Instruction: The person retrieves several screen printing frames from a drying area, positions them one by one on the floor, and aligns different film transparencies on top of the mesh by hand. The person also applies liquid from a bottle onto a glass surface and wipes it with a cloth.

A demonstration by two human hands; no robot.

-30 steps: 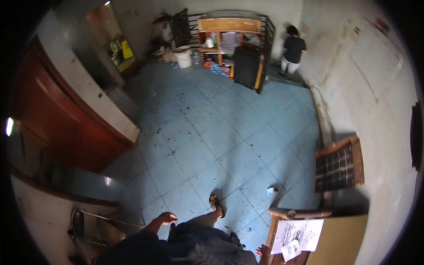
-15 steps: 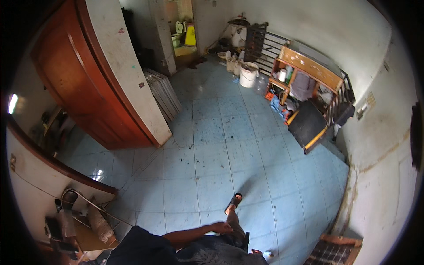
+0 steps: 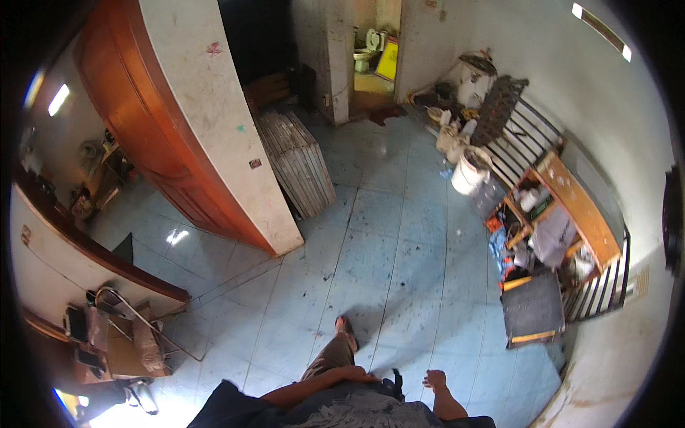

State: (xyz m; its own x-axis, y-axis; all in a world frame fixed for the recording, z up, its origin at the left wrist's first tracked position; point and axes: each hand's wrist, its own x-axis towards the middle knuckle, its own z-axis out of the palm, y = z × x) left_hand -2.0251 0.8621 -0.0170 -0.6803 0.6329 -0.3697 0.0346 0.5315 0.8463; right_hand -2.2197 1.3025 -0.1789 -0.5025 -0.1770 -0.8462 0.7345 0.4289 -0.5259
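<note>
My left hand [image 3: 359,374] is low in front of my body, over the dark shirt [image 3: 342,406]. Its fingers point right and are partly hidden, so I cannot tell how far they are bent. A dark strap [image 3: 397,383] hangs just beside it. My right hand [image 3: 434,380] is raised over the blue tiles on the right, fingers curled in, with nothing visible in them. One foot in a dark sandal [image 3: 346,332] is stepping forward on the tiled floor [image 3: 371,285].
A wall end with a brown wooden door [image 3: 164,157] stands left, grey panels [image 3: 296,164] leaning beyond it. A white bucket [image 3: 471,171], a cluttered wooden shelf [image 3: 578,207] and a black board [image 3: 533,308] line the right. A toilet [image 3: 367,53] shows through the far doorway.
I have stepped forward and my view has turned left, so the bucket and shelf sit farther right. My right hand has come up into fuller view. The wooden-framed piece at lower right is gone from view.
</note>
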